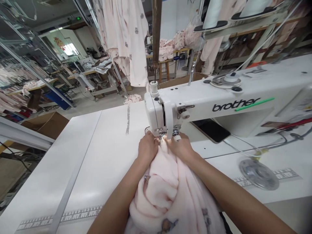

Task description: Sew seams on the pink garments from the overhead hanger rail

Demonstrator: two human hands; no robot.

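Head view: the left hand (147,147) presses closed fingers into the pink fleece fabric (168,191) just left of the needle; the right hand (181,147) pinches it at the presser foot (161,133) of the sewing machine (219,104). Soft, bulky and light, the fleece is probably best held by its edge near the foot.

The pale pink fleece fabric (168,191) is thick and fluffy, printed with small grey-brown figures. It lies bunched in soft rolled folds on the white table (97,156), spilling off the near edge. Its far end narrows to a point under the needle area of the white sewing machine (219,100). The left hand (147,148) and right hand (181,148) press on that end from either side, fingers curled onto the cloth.
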